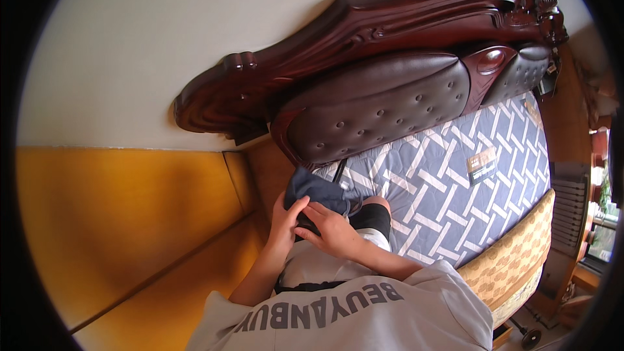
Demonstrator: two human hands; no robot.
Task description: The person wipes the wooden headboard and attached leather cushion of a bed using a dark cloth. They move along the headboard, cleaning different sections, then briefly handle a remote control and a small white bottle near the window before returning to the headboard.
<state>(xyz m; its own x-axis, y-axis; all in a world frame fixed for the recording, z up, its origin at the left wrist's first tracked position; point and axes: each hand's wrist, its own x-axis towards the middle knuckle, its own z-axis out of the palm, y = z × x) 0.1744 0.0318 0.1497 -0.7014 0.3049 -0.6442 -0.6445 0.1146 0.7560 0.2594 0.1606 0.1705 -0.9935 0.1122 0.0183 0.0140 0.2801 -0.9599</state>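
Note:
A dark blue fabric item point(314, 189), with a thin cord or strap trailing at its right side, is held in front of my lap. I cannot tell what kind of article it is. Its left edge is in the grip of my left hand point(285, 217), thumb on top. My right hand point(334, 231) is bent over its near side, the fingertips close to the left thumb. The fingers hide the lower part of the fabric. Just beyond it, a black strap point(340, 171) lies at the mattress edge.
To the right is a bed with a blue-grey, white-patterned mattress point(429, 190) bearing a label point(482, 165). A dark carved wooden headboard point(390, 29) with tufted padding rises behind it. A tan patterned mat point(512, 248) covers the near end. Yellow-brown panelling point(136, 214) stands at left.

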